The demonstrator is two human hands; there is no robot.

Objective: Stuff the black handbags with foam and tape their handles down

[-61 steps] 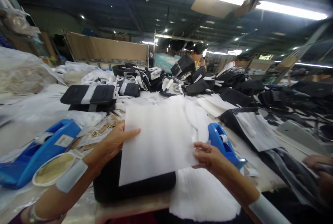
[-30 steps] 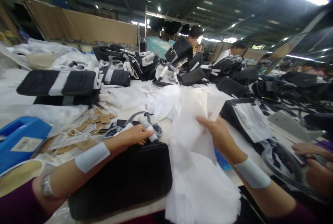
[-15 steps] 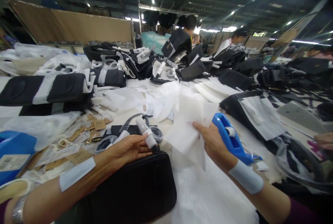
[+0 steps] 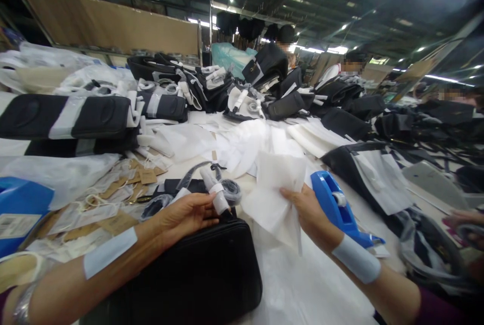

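A black bag [image 4: 192, 274] lies in front of me, its wrapped strap parts heaped along the far side. My left hand [image 4: 192, 211] pinches a white-wrapped strap end [image 4: 215, 191] just above the bag's edge. Beside it is a coil of plastic-wrapped strap [image 4: 230, 193]. My right hand [image 4: 304, 204] grips thin white tissue sheets [image 4: 276, 189] between thumb and fingers, holding them up to the right of the bag. Just beyond that hand stands a blue tape dispenser [image 4: 333, 204]. Both forearms carry a pale blue strip.
Brown paper tags [image 4: 147, 176] with cords are strewn at left, near a blue package [image 4: 22, 214]. Taped black bags [image 4: 94, 117] are stacked behind them. More white sheets [image 4: 242, 143] and black bags [image 4: 285, 106] cover the far table. Another person's hand [image 4: 469, 221] is at the right edge.
The white tissue in my right hand has shifted slightly and hangs more folded. My left hand keeps its hold on the strap end. The view has tilted a little.
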